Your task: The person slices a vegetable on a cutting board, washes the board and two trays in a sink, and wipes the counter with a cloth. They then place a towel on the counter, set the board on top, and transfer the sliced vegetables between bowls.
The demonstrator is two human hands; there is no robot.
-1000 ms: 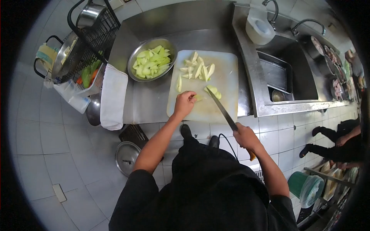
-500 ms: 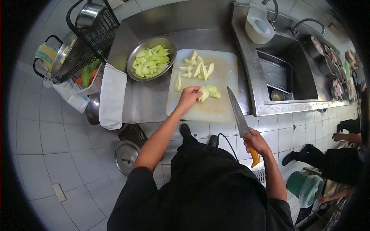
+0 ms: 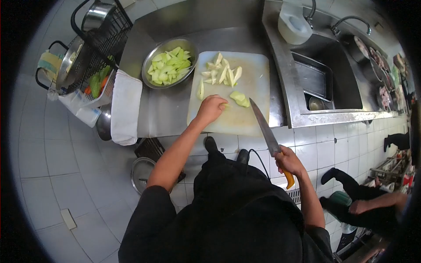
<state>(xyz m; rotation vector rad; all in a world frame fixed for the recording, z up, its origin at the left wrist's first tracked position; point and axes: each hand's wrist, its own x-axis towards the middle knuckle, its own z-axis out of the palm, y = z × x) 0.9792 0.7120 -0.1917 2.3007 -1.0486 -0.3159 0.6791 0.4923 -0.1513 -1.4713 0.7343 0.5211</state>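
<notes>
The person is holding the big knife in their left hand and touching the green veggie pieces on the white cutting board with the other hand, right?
Not quite. The head view shows the knife in the right hand, by its orange handle. It is the left hand that rests on the white cutting board, touching the green pieces.

Brushed, dull-gleaming steel for the table (image 3: 166,111) and the sink (image 3: 333,65); polished metal for the bowl (image 3: 151,81) and the knife (image 3: 263,127) blade, with a glossy orange plastic handle. Matt, stained white plastic for the cutting board (image 3: 254,114). Soft white cloth (image 3: 125,107) alongside. Glazed white floor tiles (image 3: 52,166).
</notes>
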